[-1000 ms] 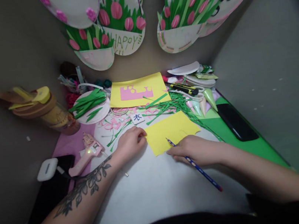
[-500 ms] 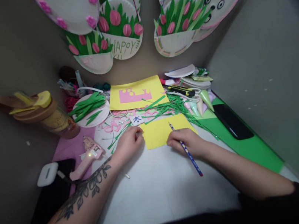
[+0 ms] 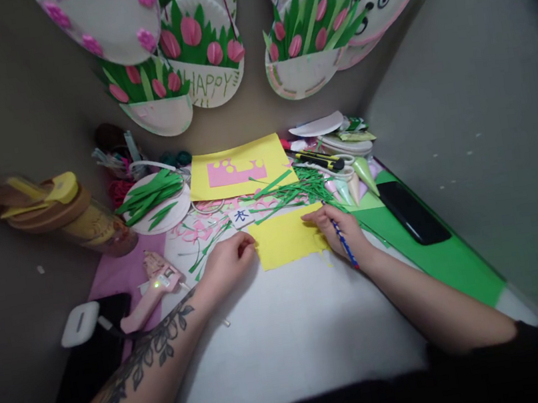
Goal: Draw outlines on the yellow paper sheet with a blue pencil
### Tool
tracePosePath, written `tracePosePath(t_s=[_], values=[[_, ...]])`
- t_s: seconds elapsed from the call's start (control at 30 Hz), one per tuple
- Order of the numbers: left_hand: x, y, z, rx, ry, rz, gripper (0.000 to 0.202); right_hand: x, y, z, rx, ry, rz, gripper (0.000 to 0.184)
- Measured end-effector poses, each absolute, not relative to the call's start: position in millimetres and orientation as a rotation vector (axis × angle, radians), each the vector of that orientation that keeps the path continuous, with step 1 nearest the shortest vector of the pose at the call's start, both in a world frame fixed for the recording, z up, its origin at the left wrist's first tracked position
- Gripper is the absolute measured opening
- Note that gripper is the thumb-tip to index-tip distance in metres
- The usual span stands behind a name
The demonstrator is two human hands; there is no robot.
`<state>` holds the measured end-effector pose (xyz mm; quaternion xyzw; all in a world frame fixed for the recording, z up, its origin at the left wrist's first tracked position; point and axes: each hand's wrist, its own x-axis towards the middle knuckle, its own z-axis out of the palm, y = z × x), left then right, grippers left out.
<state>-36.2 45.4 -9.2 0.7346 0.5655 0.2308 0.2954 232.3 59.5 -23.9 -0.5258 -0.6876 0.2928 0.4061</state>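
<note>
A small yellow paper sheet lies on the white table top. My left hand is curled, its fingertips pressing the sheet's left edge. My right hand rests on the sheet's right edge, fingers closed round a blue dotted pencil whose red end points back toward me. Behind the sheet lie green paper strips and a larger yellow sheet with a pink cut-out.
A pink glue gun and a white charger on a black pad sit at left, with a jar behind. A plate of green leaves, paper cones, a utility knife, green paper and a black case at right. Paper-plate flower crafts hang on the wall.
My right hand has moved up and forward along the sheet's right side, the pencil swinging more upright. The yellow sheet sits squarer. My left hand has stayed at its left edge.
</note>
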Motion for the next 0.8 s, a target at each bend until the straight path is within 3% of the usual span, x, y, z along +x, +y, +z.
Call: tracePosePath(t_s=[0.4,0.53,0.7,0.8], values=[[-36,46,-5,1.962,1.573,0.717,0.020,241,65,-24,-1.150,-2.252,0.900,0.014],[-36,46,-6,2.026,1.577,0.677,0.020,240,63,-21,-1.099,-2.362,0.909,0.022],[-36,47,-6,2.066,1.588,0.645,0.021,236,68,-25,-1.133,-2.424,0.803,0.046],[-37,47,-8,2.045,1.590,0.618,0.022,238,74,-27,-1.104,-2.414,0.793,0.048]])
